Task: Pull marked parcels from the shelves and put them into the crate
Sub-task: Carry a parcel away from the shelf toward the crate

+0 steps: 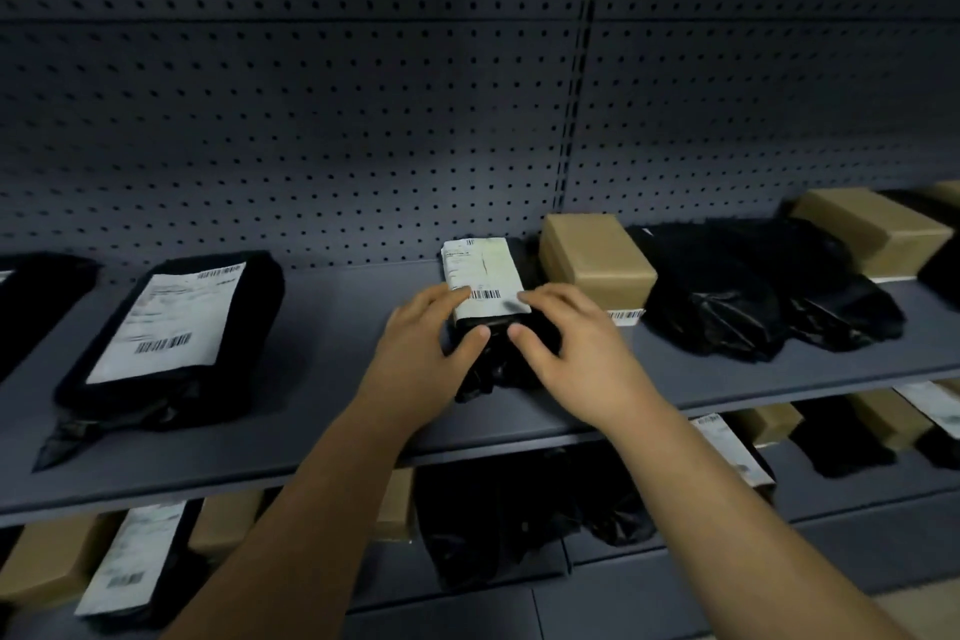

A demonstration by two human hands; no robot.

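Observation:
A small black parcel with a white barcode label lies in the middle of the grey shelf. My left hand holds its left side, fingers on the label and thumb on the black near end. My right hand holds the right side the same way, fingertips on the label edge and thumb on the black wrap. A larger black parcel with a white label lies flat to the left. No crate is in view.
A brown cardboard box stands just right of the held parcel, then unlabelled black bags and another brown box. The lower shelf holds a labelled parcel, brown boxes and a black bag. Pegboard backs the shelves.

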